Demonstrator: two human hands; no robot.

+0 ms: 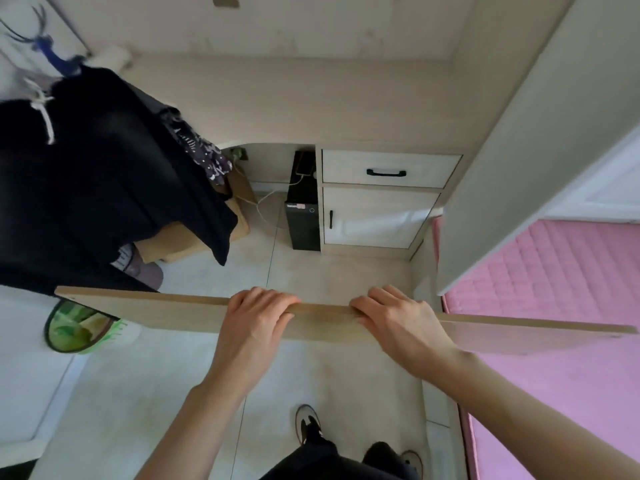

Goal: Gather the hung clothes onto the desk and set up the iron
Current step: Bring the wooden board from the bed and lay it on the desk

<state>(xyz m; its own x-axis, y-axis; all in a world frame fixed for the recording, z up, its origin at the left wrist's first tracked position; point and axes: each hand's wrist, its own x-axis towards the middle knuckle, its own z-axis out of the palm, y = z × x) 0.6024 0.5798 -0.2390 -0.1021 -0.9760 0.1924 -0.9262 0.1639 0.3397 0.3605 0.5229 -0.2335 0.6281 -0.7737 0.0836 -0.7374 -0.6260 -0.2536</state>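
Trouble is most likely to come from the long wooden board (156, 308), which the left hand (256, 317) and the right hand (398, 318) grip near its middle, fingers curled over its upper edge and the two hands close together. With so much length unsupported on either side, I judge that it could swing or tip. Its left end sits just in front of the dark clothes (104, 188), which are heaped at the left end of the desk (294, 105) and hang over its edge, so a careless turn could drag them to the floor. Its right end reaches over the pink bed (554, 271), below the pale panel (519, 133), and could knock it. No iron is in view. The clothes are blurred, so neither their number nor what supports them underneath can be told, and the board's far face is hidden.
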